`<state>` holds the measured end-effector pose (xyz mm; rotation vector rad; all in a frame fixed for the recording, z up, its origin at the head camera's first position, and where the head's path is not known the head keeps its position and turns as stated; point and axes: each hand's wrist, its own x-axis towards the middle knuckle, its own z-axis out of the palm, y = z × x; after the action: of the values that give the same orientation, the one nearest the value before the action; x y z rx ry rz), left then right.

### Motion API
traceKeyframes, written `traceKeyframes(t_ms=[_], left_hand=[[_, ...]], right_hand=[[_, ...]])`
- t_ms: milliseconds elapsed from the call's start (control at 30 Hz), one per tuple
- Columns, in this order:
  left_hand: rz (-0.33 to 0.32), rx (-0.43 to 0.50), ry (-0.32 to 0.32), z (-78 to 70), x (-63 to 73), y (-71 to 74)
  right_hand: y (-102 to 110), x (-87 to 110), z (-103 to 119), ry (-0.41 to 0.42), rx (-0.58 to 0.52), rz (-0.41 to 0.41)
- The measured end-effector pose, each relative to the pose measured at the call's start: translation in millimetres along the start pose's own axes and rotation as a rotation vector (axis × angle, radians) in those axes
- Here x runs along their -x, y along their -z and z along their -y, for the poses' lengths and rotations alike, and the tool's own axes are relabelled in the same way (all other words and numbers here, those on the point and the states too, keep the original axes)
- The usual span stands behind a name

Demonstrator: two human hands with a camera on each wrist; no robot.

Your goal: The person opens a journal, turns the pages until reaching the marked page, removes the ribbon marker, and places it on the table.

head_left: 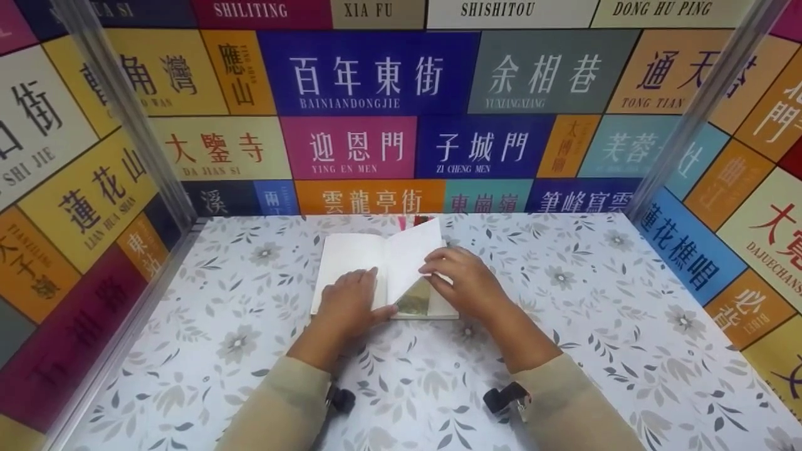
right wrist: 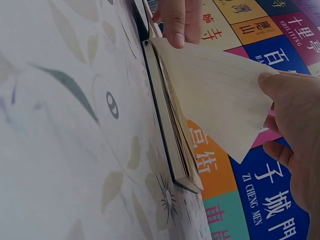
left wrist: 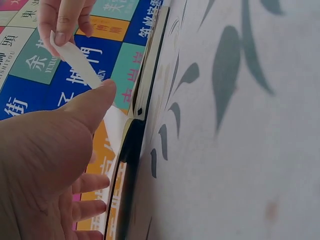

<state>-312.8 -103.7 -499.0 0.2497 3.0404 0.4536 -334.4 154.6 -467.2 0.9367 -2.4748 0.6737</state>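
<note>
Fingers (head_left: pixel 446 253) of right hand (head_left: pixel 470 282) pinched on page (head_left: pixel 413 250)

Book (head_left: pixel 352 250) opened under spread left hand (head_left: pixel 349 302); page lifted, not laid flat.

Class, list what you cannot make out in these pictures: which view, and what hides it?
- How far the picture reaches: head view, covered by the lifted page.
- Outside of the book: head view, turned down against the table.
- What the red bit is: head view, too small, at the page's edge.
- Rest of the left hand: right wrist view, cut off by the top edge.
</note>
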Motion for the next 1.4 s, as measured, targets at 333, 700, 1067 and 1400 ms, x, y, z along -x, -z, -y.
traceKeyframes(t_ms=[333, 700, 1067, 1400], left_hand=[[-0.043, -0.007, -0.036, -5.0, 4.6, 0.5], [-0.042, 0.029, -0.026, -6.0, 3.8, 2.0], [-0.135, 0.158, 0.022, -8.0, 1.1, 4.4], [-0.229, 0.144, 0.025, -4.7, -3.6, 3.4]], right_hand=[[-2.8, -1.0, 6.6, -0.042, 0.039, -0.022], [-2.3, -0.6, 9.0, -0.109, 0.021, 0.022], [-4.1, -0.2, 6.1, -0.126, -0.007, 0.039], [-6.3, 0.8, 3.9, -0.140, -0.033, 0.079]])
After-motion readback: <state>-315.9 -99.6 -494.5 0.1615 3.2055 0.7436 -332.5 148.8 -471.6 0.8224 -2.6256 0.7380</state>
